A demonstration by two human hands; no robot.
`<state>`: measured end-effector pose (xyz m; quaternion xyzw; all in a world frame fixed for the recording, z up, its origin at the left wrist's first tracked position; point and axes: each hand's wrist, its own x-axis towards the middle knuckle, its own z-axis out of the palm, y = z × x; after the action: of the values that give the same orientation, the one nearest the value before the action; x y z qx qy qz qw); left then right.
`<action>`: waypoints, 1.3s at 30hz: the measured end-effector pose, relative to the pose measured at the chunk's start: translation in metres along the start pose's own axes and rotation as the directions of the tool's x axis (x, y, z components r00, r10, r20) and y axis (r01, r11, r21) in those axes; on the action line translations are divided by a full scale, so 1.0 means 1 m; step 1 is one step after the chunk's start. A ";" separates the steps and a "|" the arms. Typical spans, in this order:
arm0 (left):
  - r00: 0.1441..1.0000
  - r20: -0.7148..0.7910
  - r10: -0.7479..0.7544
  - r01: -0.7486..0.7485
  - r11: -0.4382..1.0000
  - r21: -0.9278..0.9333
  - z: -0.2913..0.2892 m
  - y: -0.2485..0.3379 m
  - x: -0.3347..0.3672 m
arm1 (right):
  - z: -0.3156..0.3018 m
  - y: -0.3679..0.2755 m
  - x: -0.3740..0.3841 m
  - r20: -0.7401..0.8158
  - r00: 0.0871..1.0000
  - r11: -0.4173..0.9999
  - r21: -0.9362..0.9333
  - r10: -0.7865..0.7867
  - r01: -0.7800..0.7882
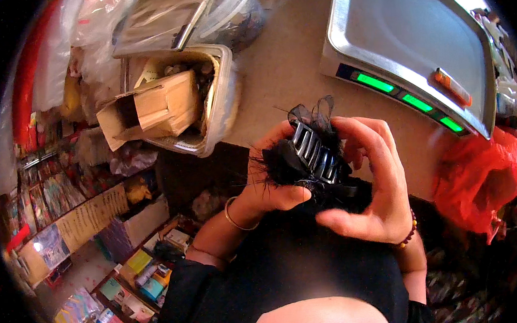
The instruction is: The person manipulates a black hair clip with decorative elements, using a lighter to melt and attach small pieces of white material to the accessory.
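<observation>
A black hair claw clip (315, 152) with dark teeth, fluffy black trim and a sheer ribbon bow is held up in front of my chest. My left hand (271, 187) grips it from the left, thumb pressed along its lower edge; a bangle circles that wrist. Curved around the clip's right side is my right hand (382, 181), fingers bent at its upper edge and thumb apart below. Whether the right fingertips touch the clip is hard to make out. A beaded bracelet sits on the right wrist.
A metal-topped scale (403, 31) with green displays stands at the far right, an orange tube (453, 87) on it. Below it hangs a red plastic bag (481, 179). At the left are a plastic tub (223, 99) holding a cardboard box (165, 105), and shelves of small goods (142, 276).
</observation>
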<state>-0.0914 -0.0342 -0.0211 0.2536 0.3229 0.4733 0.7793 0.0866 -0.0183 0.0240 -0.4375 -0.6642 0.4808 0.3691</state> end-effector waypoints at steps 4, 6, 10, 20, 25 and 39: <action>0.999 0.042 -0.013 0.008 0.993 0.114 -0.004 -0.001 0.001 | 0.010 0.005 -0.001 -0.074 0.996 0.996 0.080 0.046 -0.040; 0.999 0.048 0.020 -0.026 0.992 0.121 -0.004 -0.003 0.001 | 0.010 0.007 -0.002 -0.089 0.996 0.997 0.074 0.023 -0.017; 0.996 0.042 0.080 -0.084 0.990 0.110 0.005 -0.001 0.003 | 0.012 0.011 -0.005 -0.116 0.993 0.998 0.067 0.000 0.007; 0.996 -0.081 -0.048 0.047 0.999 -0.019 0.016 0.000 0.002 | 0.011 0.012 -0.002 -0.127 0.985 0.988 0.109 0.120 -0.106; 0.985 -0.122 -0.119 0.120 0.993 0.000 0.007 -0.009 0.000 | 0.019 0.016 -0.007 -0.234 0.955 0.979 0.130 0.184 -0.157; 0.992 -0.020 0.126 -0.124 0.988 0.092 0.017 0.005 0.002 | 0.007 0.008 -0.006 -0.126 0.990 0.995 -0.080 -0.066 0.057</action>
<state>-0.0806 -0.0320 -0.0068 0.3022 0.3375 0.5094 0.7317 0.0846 -0.0248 0.0137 -0.4607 -0.6702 0.4143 0.4086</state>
